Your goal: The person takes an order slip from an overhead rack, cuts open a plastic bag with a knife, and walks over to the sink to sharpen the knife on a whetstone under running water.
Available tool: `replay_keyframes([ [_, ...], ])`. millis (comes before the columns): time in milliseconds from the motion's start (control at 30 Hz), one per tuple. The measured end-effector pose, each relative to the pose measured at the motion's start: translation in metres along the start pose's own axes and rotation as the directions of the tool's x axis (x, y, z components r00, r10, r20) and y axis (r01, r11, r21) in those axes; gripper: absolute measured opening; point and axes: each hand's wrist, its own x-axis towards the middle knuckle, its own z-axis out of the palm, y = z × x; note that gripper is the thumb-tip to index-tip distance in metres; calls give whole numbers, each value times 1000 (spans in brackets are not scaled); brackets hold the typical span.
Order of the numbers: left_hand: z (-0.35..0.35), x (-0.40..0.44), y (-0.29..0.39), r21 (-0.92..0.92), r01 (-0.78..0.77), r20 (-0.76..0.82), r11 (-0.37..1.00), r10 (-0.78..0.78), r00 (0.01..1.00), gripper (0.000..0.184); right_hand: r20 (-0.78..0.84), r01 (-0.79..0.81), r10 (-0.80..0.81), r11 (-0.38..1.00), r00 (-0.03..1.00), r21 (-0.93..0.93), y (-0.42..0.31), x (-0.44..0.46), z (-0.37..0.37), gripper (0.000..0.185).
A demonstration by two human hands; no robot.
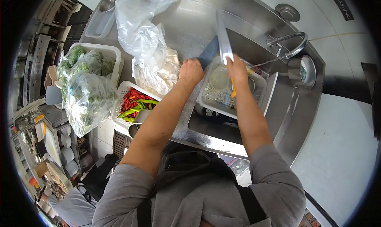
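Observation:
My right hand (237, 70) is closed around the yellow-orange handle of a knife (224, 40), its long pale blade pointing away from me. My left hand (191, 71) rests as a fist on the steel counter at the sink's left edge. A flat dark blue-grey piece (209, 52) juts from beside that fist; its kind is unclear, and whether the fingers grip it is hidden. Below my right hand, a translucent plastic tub (206, 102) sits over the sink, with small scraps and a round clear container (219, 78) inside it.
A tap (295, 48) arches over the sink (234, 137). Left of my arm stand a basket of red and green chillies (137, 102), a large clear plastic bag (139, 32) and bagged leafy greens (89, 86). A metal bowl (308, 71) lies at right. Another person's sleeve (75, 207) shows lower left.

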Motion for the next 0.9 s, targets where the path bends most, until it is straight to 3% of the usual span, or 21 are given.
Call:
replay_keyframes([
  [67,-4,0,2,5,-11,15,1000,11,1000,28,262,-243,208,964,942,108,-15,-72,-28,44],
  [167,-3,0,-1,-9,-2,33,1000,2,999,35,307,-182,157,982,939,52,33,-119,-6,44],
  [233,-4,2,-1,-35,9,31,999,-8,999,44,205,13,3,997,979,-81,54,-106,7,45],
  [267,-6,3,-1,-23,-2,38,1000,2,999,44,165,98,-98,995,981,5,61,-74,17,44],
  [333,-1,2,-2,-6,-10,57,1000,10,998,44,143,65,-59,997,988,-37,15,-10,4,41],
  [367,2,3,-3,-32,7,25,999,-6,1000,44,-17,157,-158,986,987,-61,22,31,24,40],
  [500,-1,1,-1,-36,28,22,999,-28,999,44,-174,84,-102,990,979,-110,-8,59,23,40],
  [533,2,2,-2,-42,21,18,999,-20,1000,44,-243,203,-253,956,937,-213,3,44,24,39],
  [600,12,6,-5,-46,44,14,998,-43,999,44,-56,152,-156,986,986,-61,16,-16,12,38],
  [633,13,8,-5,-57,43,10,997,-43,999,44,-56,169,-174,983,983,-76,33,-52,13,39],
  [700,15,6,-6,-17,11,12,1000,-11,1000,44,178,-35,11,991,984,129,34,-122,-9,39],
  [733,10,6,-7,-17,17,10,1000,-17,1000,44,182,-30,6,991,983,129,29,-128,-15,39],
  [800,0,2,-3,-12,-14,54,1000,15,998,28,294,-226,193,971,936,81,26,-135,-22,38],
  [833,0,3,-3,-7,-15,58,1000,16,998,28,215,-11,17,999,977,-30,67,-107,4,39],
  [867,1,5,-3,-27,18,49,999,-16,999,35,264,-112,85,990,961,89,33,-77,-9,39],
  [900,5,4,-3,-47,53,45,998,-50,998,46,206,-74,60,995,977,63,31,-42,-1,40],
])
